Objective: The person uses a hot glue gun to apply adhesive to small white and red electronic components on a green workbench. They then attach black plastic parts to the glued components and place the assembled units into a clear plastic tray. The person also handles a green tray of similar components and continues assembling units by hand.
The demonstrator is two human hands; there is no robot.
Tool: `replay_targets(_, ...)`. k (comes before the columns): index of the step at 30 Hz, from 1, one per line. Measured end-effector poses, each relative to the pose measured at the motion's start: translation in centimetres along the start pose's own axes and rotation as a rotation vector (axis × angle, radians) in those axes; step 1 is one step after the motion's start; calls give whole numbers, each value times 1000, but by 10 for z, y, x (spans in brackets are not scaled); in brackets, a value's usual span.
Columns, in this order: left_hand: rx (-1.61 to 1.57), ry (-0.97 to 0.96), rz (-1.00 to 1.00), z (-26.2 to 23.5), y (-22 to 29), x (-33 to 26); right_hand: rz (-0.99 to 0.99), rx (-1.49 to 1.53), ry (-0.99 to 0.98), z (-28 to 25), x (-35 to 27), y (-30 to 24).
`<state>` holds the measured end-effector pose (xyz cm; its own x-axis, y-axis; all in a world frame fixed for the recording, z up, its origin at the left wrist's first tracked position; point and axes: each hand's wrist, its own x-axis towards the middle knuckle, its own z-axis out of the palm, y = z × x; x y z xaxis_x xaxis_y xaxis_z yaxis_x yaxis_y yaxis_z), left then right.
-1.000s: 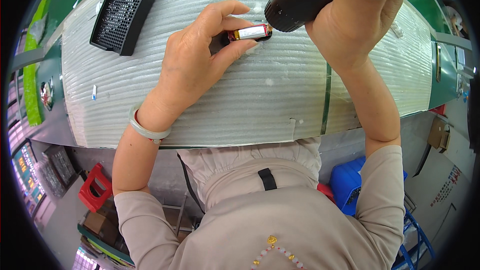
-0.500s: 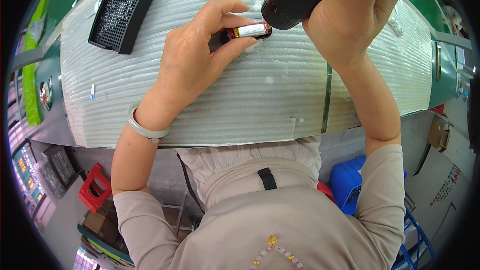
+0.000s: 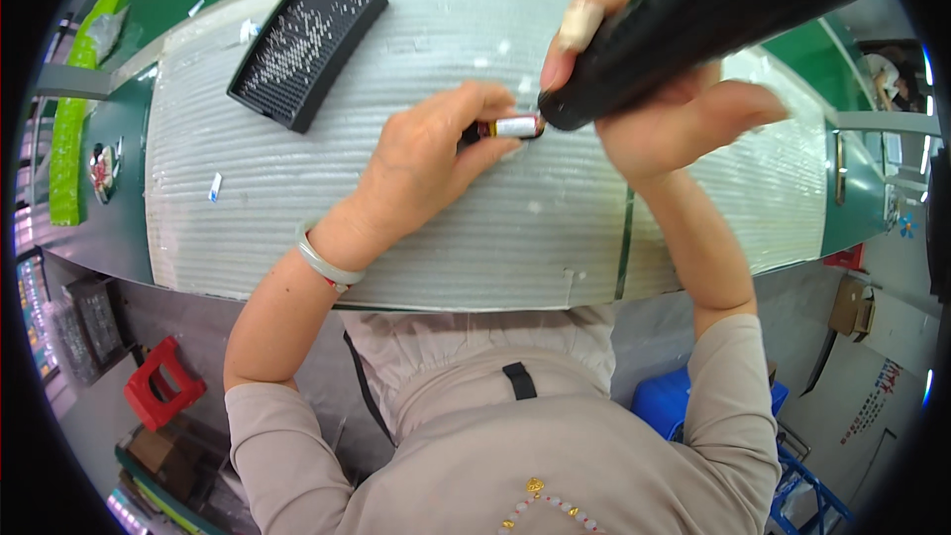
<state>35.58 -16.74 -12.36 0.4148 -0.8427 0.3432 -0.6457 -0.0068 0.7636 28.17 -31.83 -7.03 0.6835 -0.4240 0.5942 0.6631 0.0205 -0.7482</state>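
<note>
My left hand pinches a small cylindrical part with a white and red body, holding it flat on the white ribbed foam mat. My right hand grips a thick black power tool whose blunt tip meets the right end of the part. A pale bangle rings my left wrist. A strip of tape wraps one finger of the right hand.
A black tray of tiny parts lies tilted on the mat at the far left. Green table surface borders the mat. A red stool and a blue crate stand on the floor below.
Both hands stay at the same spot on the mat. The tool remains pressed to the part's end, and its tilt has shifted slightly.
</note>
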Motion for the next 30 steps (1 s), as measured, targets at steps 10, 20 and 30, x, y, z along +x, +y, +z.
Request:
replay_targets(10, -19, 22, 45, 0, 0, 1, -16, -245, -63, 4, 5, -12)
replay_targets(20, 9, 4, 50, 1, -1, 0, 71, 230, -96, -3, 14, -12)
replay_targets(30, 8, -6, 0, 2, 2, 2, 386, 480, -289, -36, 13, 3)
